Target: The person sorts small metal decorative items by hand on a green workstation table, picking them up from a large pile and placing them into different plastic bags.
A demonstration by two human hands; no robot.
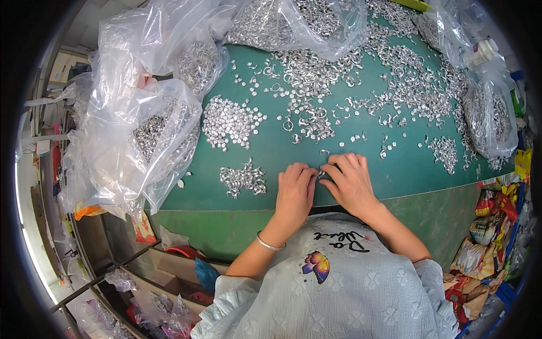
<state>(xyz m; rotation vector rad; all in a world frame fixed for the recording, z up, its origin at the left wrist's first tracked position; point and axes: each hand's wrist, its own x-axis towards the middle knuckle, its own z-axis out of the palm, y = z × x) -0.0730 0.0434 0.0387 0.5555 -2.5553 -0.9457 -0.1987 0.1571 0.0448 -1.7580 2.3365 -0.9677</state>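
Observation:
Near the front edge of the green table, my left hand (296, 183) and my right hand (351, 179) meet with fingers pinched. Between their fingertips is a small silver metal piece (320, 174), mostly covered, so its full shape does not show. Just beyond the fingers lies a small curved silver piece (324, 152). To the left of my left hand sits a small heap of curved silver pieces (243, 179). Farther back on that side is a pile of small flower-shaped silver pieces (228, 121). A central pile of curved pieces (313, 121) lies ahead of both hands.
Clear plastic bags of silver parts (169, 130) crowd the left side, with another bag (271, 25) at the back and one (490, 116) at the right. Loose parts (415, 85) spread over the green table (195, 189). Shelves with bags (152, 294) stand below left.

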